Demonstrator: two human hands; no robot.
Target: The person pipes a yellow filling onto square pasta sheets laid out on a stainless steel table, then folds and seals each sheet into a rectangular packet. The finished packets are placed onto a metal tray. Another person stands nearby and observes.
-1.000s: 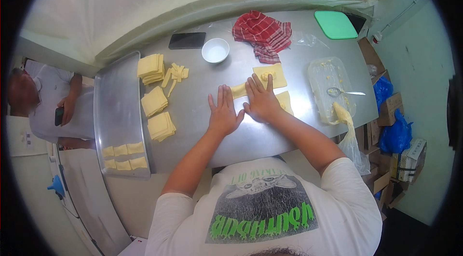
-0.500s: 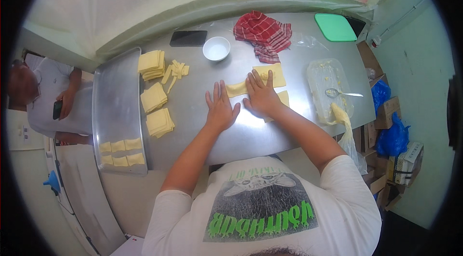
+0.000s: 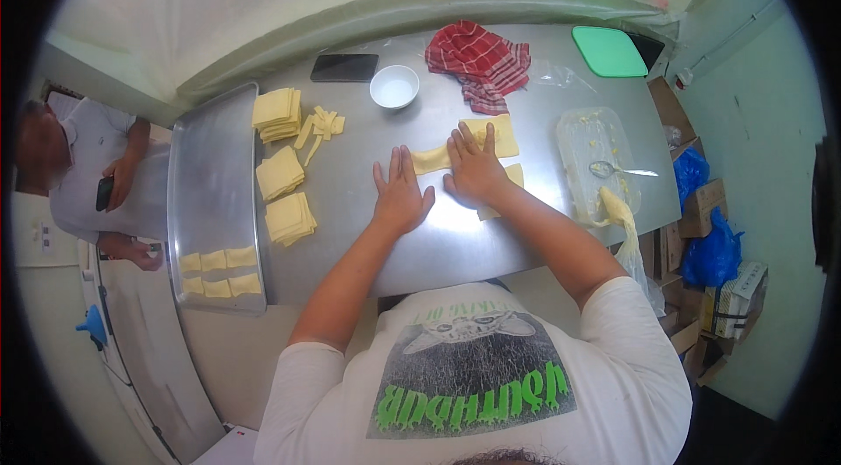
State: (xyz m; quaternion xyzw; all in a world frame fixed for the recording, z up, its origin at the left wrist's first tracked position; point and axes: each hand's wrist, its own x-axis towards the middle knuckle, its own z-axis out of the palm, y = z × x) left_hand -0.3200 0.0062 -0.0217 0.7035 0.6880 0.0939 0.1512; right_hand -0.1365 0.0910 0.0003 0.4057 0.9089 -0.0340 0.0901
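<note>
A folded piece of pale yellow dough point(image 3: 431, 160) lies on the metal table between my hands. My left hand point(image 3: 401, 199) rests with straight fingers at the dough's left end, thumb out to the side. Fingers apart, my right hand point(image 3: 477, 174) presses on its right end and partly hides it. Beyond my right fingers is a flat dough square point(image 3: 504, 136) with some filling on it. Another dough sheet point(image 3: 515, 176) shows partly from under my right wrist.
Left are stacks of dough squares point(image 3: 278, 114), dough strips point(image 3: 322, 125) and a tray point(image 3: 215, 202) with filled pieces. A white bowl point(image 3: 394, 88), phone point(image 3: 345, 68) and red cloth point(image 3: 477, 62) lie farther back. Right: plastic tub point(image 3: 574, 136), spoon point(image 3: 624, 170), piping bag point(image 3: 624, 218). A person point(image 3: 96, 167) stands left.
My hands stay nearly where they were on the dough. At the left, the other person's lower hand now shows more beside the tray.
</note>
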